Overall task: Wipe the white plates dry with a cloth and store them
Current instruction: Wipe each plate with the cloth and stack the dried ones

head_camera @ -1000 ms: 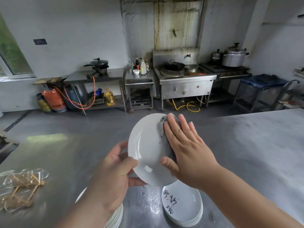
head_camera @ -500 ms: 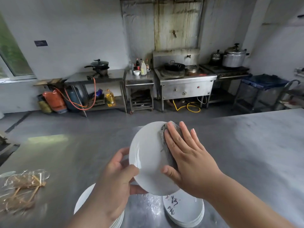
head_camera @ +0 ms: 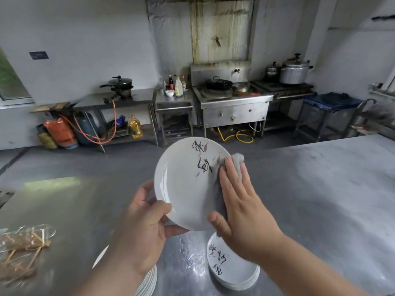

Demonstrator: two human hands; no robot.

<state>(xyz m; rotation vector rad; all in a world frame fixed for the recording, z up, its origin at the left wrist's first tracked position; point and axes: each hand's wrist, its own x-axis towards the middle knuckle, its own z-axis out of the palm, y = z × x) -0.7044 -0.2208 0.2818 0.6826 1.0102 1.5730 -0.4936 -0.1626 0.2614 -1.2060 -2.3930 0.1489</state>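
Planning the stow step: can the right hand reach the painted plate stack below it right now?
Likely yes, but it is busy: the right hand presses the cloth on the held plate, just above the stack; the way down looks free.

Cloth (head_camera: 238, 160) mostly under right hand (head_camera: 241, 212); left plate stack (head_camera: 149, 283) cut by bottom edge.

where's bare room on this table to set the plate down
Widest bare stretch: the steel table right of the printed plate stack, out to its far edge. Also free: beyond the wrapped stick bundle, left of the held plate. Crowded: the narrow gap between that stack and the plain stack.
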